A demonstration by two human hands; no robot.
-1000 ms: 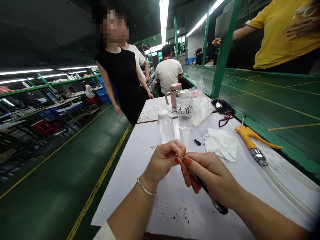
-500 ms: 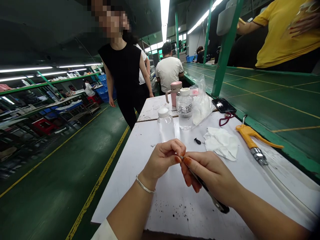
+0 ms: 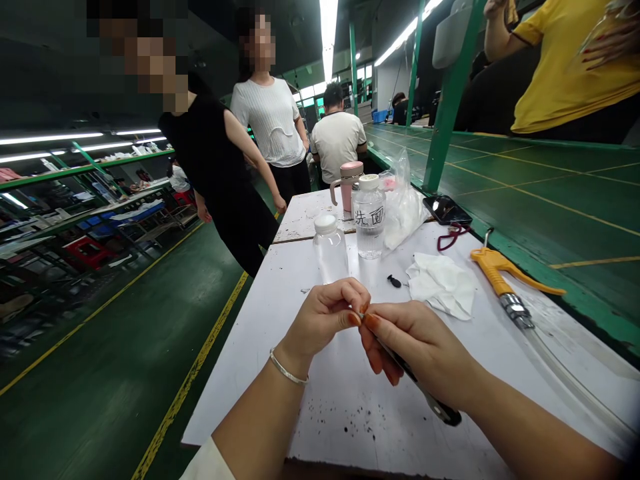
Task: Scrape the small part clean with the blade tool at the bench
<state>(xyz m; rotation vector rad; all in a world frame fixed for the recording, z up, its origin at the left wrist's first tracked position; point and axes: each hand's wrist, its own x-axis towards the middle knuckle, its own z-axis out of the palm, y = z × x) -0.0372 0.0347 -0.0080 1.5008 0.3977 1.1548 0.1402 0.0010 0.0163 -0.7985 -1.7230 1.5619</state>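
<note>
My left hand (image 3: 325, 317) and my right hand (image 3: 420, 347) meet over a white-topped table (image 3: 250, 380). My right hand grips a slim metal tool (image 3: 430, 397) with a dark end. Its thin tip reaches my left fingertips, and whatever they pinch there is hidden. Ahead of my hands stand a clear plastic bottle (image 3: 329, 250) with a white cap and a bottle of clear liquid (image 3: 369, 217) with a handwritten label. A small black piece (image 3: 394, 281) and a crumpled white tissue (image 3: 441, 285) lie just beyond my right hand.
A pink tumbler (image 3: 349, 183), a plastic bag (image 3: 403, 207), a phone (image 3: 447, 210) and a yellow air blow gun (image 3: 500, 273) share the table. A green workbench (image 3: 550, 193) runs along the right. Several people stand nearby, and a person in black (image 3: 220, 167) is at the table's left.
My hands have barely moved. The person in black has moved left, which uncovers a person in a white top behind them.
</note>
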